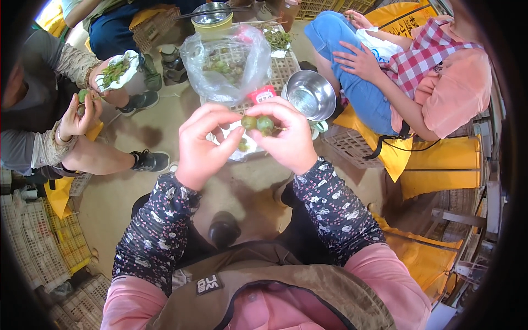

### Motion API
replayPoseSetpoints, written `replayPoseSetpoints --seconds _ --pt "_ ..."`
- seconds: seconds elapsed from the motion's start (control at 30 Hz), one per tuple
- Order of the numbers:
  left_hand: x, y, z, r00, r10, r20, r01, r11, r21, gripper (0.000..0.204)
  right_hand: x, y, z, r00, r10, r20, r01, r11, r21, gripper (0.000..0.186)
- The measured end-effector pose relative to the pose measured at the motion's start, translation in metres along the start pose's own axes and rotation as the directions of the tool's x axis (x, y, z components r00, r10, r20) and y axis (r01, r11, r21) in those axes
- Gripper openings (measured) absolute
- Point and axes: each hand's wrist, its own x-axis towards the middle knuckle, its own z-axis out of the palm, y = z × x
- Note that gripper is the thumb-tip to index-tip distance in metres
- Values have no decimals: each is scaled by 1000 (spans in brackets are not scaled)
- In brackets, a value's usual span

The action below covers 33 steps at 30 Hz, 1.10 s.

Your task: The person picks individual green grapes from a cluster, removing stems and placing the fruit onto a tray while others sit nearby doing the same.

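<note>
In front of me, level with the table edge, my right hand (291,137) pinches a few round green grapes (265,124) on a bit of stem. My left hand (204,140) is curved, its thumb and index fingertips meeting the leftmost grape of the same bunch. Below the hands lies white paper (250,148) with green scraps, partly hidden by my fingers. Just beyond stands a clear plastic bag (220,63) with green and reddish round fruits, beside a small red packet (262,94).
A steel bowl (309,94) stands right of the bag; a yellow-rimmed pot (212,19) stands behind it. A person sits at the right in blue jeans (349,71). Another at the left holds green fruit (82,103) and a paper of scraps (117,71). Plastic crates (36,242) line the left.
</note>
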Motion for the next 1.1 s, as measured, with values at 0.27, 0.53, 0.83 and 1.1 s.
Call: replayPoseSetpoints --seconds 0.27,0.53,0.83,1.1 --pt "3 2 3 995 97 32 -100 990 96 18 -3 5 0 999 33 19 -33 999 9 30" --pt "1 6 3 999 -22 -29 22 999 -24 11 -3 -5 -7 966 231 117 -256 924 285 24" --pt "1 4 2 992 -121 27 121 993 -1 5 -4 -3 -5 993 115 26 -118 967 227 22" --pt "0 5 3 978 -194 70 191 980 54 5 -4 4 -3 999 -11 -46 14 998 63 26"
